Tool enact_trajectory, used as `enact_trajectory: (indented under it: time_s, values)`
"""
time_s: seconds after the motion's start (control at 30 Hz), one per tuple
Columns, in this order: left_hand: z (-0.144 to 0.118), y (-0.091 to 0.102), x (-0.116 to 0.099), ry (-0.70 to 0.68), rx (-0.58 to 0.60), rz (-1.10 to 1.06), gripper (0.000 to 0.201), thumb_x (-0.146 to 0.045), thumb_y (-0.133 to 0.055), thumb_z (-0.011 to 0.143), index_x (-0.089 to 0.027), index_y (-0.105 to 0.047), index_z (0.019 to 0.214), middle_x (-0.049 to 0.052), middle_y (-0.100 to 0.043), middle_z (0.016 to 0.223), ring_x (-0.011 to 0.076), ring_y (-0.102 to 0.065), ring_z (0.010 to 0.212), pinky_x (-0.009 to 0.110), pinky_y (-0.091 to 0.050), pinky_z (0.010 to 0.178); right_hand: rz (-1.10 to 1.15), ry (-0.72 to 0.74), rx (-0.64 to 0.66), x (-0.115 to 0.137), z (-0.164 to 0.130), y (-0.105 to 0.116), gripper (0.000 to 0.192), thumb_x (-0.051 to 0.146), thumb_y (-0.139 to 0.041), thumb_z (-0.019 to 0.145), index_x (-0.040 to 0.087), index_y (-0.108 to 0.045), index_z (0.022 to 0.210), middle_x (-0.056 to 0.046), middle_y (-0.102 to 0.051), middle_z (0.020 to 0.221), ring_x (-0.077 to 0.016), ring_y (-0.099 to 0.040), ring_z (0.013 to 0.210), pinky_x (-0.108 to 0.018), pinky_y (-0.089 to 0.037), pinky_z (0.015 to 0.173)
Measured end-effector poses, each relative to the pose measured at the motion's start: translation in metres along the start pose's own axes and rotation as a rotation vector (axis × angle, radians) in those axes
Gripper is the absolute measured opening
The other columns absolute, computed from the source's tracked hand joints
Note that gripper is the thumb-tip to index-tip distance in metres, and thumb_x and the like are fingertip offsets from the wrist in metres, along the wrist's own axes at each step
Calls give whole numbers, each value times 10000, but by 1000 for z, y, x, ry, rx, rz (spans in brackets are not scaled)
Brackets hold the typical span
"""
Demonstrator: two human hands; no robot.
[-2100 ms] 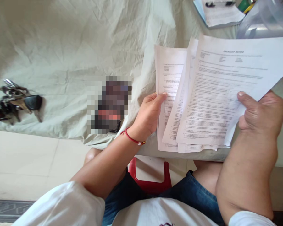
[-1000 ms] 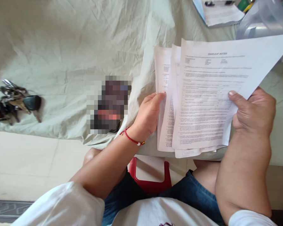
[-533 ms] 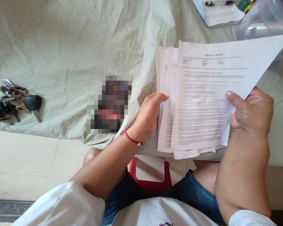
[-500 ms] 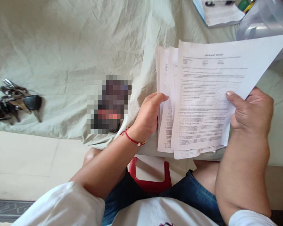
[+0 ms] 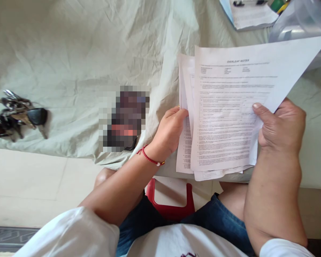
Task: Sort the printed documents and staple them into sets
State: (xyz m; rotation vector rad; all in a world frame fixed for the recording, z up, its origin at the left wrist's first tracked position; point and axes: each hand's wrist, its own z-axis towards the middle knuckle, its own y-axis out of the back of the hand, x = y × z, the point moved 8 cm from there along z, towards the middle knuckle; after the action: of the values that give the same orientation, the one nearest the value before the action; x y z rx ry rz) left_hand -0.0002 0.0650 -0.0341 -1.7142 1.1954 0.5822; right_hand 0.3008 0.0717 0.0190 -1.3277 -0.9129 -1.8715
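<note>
A stack of printed paper sheets point(image 5: 224, 117) hangs over the edge of a cloth-covered surface point(image 5: 82, 53). My left hand point(image 5: 169, 131), with a red thread bracelet at the wrist, pinches the left edge of the lower sheets. My right hand point(image 5: 280, 125) grips the right side of the top sheet, thumb pressed on the print. The top sheet is headed in bold type and nearly covers the sheets under it, which show only as narrow strips at the left and bottom.
A bunch of keys with a black fob point(image 5: 16, 114) lies at the far left of the cloth. A blurred dark object point(image 5: 124, 119) sits near its middle. More papers point(image 5: 250, 14) and a clear plastic bag point(image 5: 302, 21) are at the back right. A red stool point(image 5: 169, 201) shows between my knees.
My right hand has slid the top sheet leftward over the lower sheets, closing the fan. My left hand has kept its pinch on the left edge.
</note>
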Motion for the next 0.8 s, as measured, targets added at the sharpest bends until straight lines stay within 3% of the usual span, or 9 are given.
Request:
enact_trajectory:
  time_s: [0.1,0.27,0.47,0.6,0.8]
  values:
    - [0,-2,0,-11,25,-22,139,-301,-760,875,-248,-675,778,42,-762,847,274,-781,975,376,-650,909,19,17,-20,-1,1,1,525,454,-1131,569,247,-926,1006,-38,-919,1091,-343,-867,1075,-677,-698,1150]
    - [-1,3,0,-16,-44,-19,136,-303,-769,862,-247,-677,778,34,-757,838,273,-792,988,366,-654,907,-25,-21,0,-7,3,6,551,455,-1123,571,239,-912,1032,-35,-902,1065,-305,-857,1020,-626,-719,1102]
    - [0,7,0,-23,-82,-4,120,-275,-758,889,-238,-697,793,24,-772,859,228,-759,884,322,-612,793,-108,-106,33,-9,3,13,443,426,-1109,542,243,-915,896,-18,-892,963,-235,-790,862,-531,-734,995]
    - [1,7,1,-20,-74,-22,125,-264,-782,897,-237,-715,795,14,-763,828,229,-764,871,318,-618,780,-122,-115,33,-7,3,16,508,478,-1147,502,220,-905,867,-26,-871,925,-218,-760,814,-487,-733,908]
    - [2,11,3,-22,-85,-38,100,-291,-796,887,-235,-730,837,32,-789,894,248,-784,929,347,-645,852,-135,-72,-25,-7,10,29,507,456,-1140,522,226,-919,916,-24,-865,937,-254,-786,839,-548,-735,947]
